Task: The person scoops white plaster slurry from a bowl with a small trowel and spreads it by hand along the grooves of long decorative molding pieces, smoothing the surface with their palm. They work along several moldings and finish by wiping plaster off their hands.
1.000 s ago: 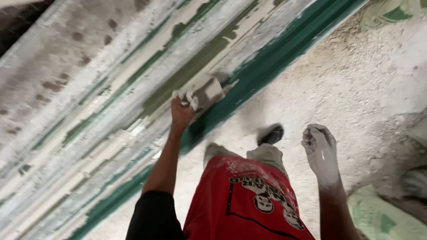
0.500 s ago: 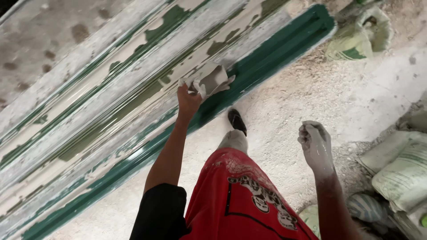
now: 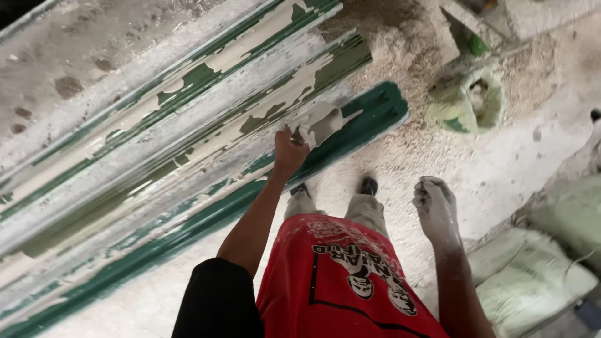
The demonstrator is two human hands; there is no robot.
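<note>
1. Dusty concrete floor [image 3: 538, 134], white powder across it
2. Long green ribbed mouldings [image 3: 188, 156] lie diagonally at left, coated in flaking white filler
3. Pale sacks [image 3: 532, 281] at near right; open green bag [image 3: 466, 103] at far right
4. Left hand [image 3: 289, 150] grips a filler-smeared scraper blade [image 3: 325, 122], pressed against the mouldings' far end
5. Right hand [image 3: 435, 206], powder-coated, loosely curled, holding nothing, hangs above the floor

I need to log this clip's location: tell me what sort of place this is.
Probably a building or plastering worksite. Long green moulded lengths lie coated in white filler, the left hand presses a filler-smeared scraper on them, and sacks sit on the dusty floor.
</note>
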